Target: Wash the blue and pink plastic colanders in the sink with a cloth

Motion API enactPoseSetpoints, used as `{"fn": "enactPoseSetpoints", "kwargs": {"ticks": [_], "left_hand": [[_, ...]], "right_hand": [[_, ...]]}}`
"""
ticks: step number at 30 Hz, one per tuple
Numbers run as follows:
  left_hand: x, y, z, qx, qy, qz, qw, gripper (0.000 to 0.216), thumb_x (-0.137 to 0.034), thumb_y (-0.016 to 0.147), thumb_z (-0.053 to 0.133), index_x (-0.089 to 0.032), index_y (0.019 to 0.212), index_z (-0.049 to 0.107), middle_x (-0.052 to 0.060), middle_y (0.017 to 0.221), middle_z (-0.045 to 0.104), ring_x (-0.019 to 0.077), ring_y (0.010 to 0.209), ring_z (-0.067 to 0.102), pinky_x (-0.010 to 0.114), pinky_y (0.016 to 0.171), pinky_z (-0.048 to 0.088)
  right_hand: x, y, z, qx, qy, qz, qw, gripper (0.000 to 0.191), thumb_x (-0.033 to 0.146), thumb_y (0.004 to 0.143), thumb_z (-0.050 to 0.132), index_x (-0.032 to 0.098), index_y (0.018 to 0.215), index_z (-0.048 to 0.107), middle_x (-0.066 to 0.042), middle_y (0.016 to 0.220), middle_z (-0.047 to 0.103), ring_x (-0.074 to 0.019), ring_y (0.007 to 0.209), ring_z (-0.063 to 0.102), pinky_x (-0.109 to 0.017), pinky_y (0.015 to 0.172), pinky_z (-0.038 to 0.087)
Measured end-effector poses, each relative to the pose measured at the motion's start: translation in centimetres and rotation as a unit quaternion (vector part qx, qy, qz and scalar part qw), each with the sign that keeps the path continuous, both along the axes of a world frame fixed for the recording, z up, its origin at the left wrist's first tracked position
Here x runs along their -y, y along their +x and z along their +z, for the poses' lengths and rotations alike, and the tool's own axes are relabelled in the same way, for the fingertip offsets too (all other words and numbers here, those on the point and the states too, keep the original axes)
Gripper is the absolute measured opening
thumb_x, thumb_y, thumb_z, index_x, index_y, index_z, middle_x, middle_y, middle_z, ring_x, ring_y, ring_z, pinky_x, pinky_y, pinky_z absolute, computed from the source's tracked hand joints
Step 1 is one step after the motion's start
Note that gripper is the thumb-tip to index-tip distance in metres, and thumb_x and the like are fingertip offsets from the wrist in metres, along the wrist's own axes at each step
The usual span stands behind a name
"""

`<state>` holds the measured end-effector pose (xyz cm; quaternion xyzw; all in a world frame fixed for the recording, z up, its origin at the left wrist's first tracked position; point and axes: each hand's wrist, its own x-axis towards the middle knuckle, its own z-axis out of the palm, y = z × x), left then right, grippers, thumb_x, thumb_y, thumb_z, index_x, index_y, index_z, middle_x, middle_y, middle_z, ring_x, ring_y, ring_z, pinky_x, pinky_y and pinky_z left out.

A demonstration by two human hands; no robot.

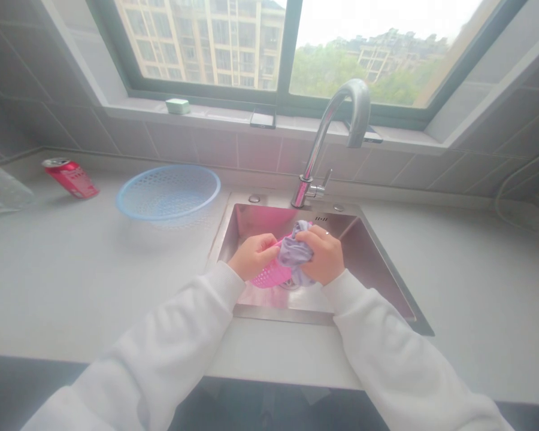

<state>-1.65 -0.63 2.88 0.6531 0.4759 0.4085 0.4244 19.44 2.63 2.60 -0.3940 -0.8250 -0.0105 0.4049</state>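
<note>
Over the sink [363, 269], my left hand [255, 256] is closed on the rim of a pink plastic basket [272, 275] with small holes. My right hand [326, 254] grips a bunched light-purple cloth [295, 246], which is pressed against the basket's rim. Part of the cloth hangs below my right fingers. Both hands partly cover the basket, so its far side is mostly hidden. Below them, a bit of the drain [290, 285] shows on the sink floor.
A chrome faucet [317, 140] arches behind the sink. On the left counter stand a blue colander [168, 194], a tilted red can [72, 178] and a clear plastic bottle [2, 188]. A pale green block [178, 106] and a phone-like dark object [263, 118] lie on the windowsill.
</note>
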Motion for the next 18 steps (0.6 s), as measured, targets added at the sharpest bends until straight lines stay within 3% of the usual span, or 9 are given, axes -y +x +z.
{"fn": "enactPoseSetpoints", "kwargs": {"ticks": [4,6,10,14,16,18], "left_hand": [[0.5,-0.3,0.7,0.023,-0.022,-0.026,0.999,0.033,-0.050,0.082,0.057,-0.019,0.071,0.056,-0.003,0.064,0.051,0.0136,0.061,0.047,0.026,0.058,0.034],[0.7,-0.3,0.8,0.040,-0.029,-0.036,0.998,0.035,-0.052,0.082,0.057,-0.019,0.071,0.056,-0.003,0.064,0.051,0.0133,0.060,0.047,0.026,0.058,0.034],[0.5,0.1,0.1,0.046,-0.021,-0.028,0.998,0.045,-0.062,0.086,0.054,-0.021,0.069,0.051,-0.003,0.064,0.047,0.0134,0.061,0.045,0.027,0.058,0.033],[-0.1,0.5,-0.7,0.054,0.006,-0.033,0.998,0.065,-0.084,0.087,0.045,-0.021,0.069,0.047,-0.002,0.067,0.046,0.0145,0.065,0.043,0.029,0.061,0.035],[-0.1,0.4,-0.7,0.052,0.013,-0.033,0.998,0.071,-0.090,0.085,0.040,-0.021,0.069,0.048,-0.001,0.068,0.048,0.0152,0.066,0.044,0.030,0.061,0.036],[0.0,0.0,-0.4,0.048,0.019,-0.032,0.998,0.074,-0.092,0.084,0.039,-0.021,0.069,0.050,-0.001,0.067,0.048,0.0151,0.065,0.044,0.029,0.060,0.035]], "right_hand": [[-3.5,3.8,-0.2,-0.178,-0.132,-0.061,0.973,0.024,0.029,0.073,0.059,0.023,0.093,0.070,-0.007,0.091,0.076,-0.0284,0.086,0.072,-0.043,0.080,0.058],[-4.3,5.2,0.0,-0.218,-0.158,-0.077,0.960,0.021,0.031,0.075,0.059,0.023,0.092,0.068,-0.008,0.092,0.077,-0.0300,0.087,0.072,-0.046,0.083,0.059],[-2.2,3.8,0.4,-0.140,-0.084,-0.081,0.983,0.018,0.031,0.078,0.061,0.023,0.091,0.070,-0.008,0.090,0.074,-0.0295,0.086,0.072,-0.043,0.078,0.057],[1.2,0.0,0.6,0.030,0.009,0.021,0.999,0.021,0.028,0.071,0.069,0.026,0.092,0.075,-0.004,0.087,0.074,-0.0234,0.081,0.071,-0.033,0.070,0.052],[1.2,-0.4,0.6,0.024,0.005,0.025,0.999,0.024,0.026,0.069,0.069,0.027,0.092,0.076,-0.004,0.088,0.075,-0.0227,0.081,0.071,-0.032,0.070,0.052],[-0.2,0.8,0.4,-0.057,-0.037,-0.011,0.998,0.024,0.028,0.070,0.065,0.025,0.092,0.075,-0.005,0.091,0.076,-0.0247,0.083,0.072,-0.035,0.074,0.055]]}}
